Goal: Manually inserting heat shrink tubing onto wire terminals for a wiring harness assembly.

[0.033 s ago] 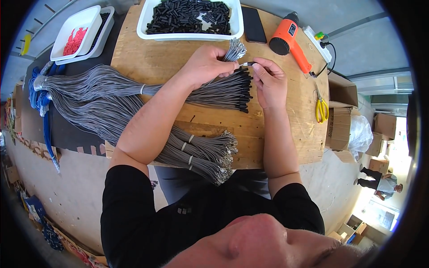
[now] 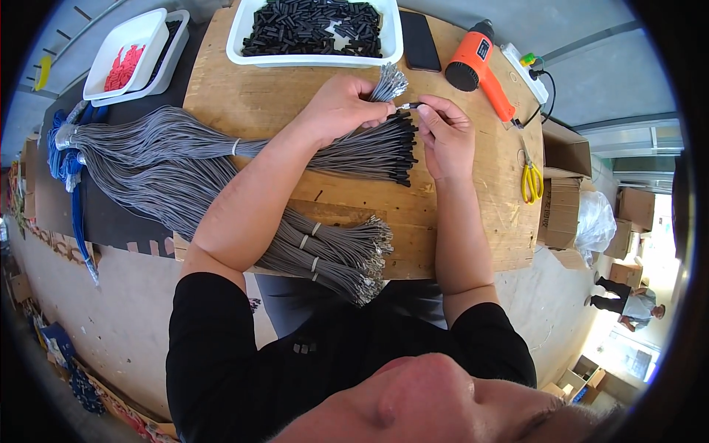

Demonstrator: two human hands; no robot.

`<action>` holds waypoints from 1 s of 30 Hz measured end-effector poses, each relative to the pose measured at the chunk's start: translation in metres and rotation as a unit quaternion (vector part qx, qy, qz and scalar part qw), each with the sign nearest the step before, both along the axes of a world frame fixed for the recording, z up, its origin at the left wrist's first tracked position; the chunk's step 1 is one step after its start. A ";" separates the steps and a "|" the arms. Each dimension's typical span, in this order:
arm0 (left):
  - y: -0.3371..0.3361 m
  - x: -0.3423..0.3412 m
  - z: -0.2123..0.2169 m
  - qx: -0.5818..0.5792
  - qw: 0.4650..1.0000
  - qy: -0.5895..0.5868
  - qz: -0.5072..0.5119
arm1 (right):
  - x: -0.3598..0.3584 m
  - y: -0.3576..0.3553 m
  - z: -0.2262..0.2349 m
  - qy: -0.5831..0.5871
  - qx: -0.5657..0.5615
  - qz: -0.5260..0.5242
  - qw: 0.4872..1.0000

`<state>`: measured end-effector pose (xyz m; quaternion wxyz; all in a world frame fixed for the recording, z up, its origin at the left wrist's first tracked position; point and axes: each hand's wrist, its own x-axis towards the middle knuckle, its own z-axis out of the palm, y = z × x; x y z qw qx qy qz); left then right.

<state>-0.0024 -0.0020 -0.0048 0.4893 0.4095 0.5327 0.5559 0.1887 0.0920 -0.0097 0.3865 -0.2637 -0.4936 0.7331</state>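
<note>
Just on my side of the tub, by its right corner, my left hand grips a wire bunch while my right hand pinches a black sleeve at one metal tip — I judge I'm mid-fitting, and the next push wants straight, gentle pressure. Sleeved wires crowd my left hand, yet bare table opens right and nearward of the tub — as far as the scissors near the table's edge.

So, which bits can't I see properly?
All in the head view:
Far end of the big tub: cut off by the top edge.
Some grey wires: behind the left forearm.
One end of the black tube: under the right hand's fingers.
Metal tips: too small to count.
</note>
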 end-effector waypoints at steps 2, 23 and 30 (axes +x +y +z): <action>0.000 0.000 0.000 -0.006 1.000 0.001 0.000 | -0.002 -0.001 0.001 -0.009 -0.005 -0.005 1.000; -0.004 -0.002 0.009 -0.024 0.999 0.007 -0.026 | -0.001 0.000 0.003 -0.012 -0.006 0.009 1.000; -0.002 -0.004 0.001 -0.027 0.999 0.014 -0.037 | -0.001 0.002 0.002 -0.008 0.001 0.014 1.000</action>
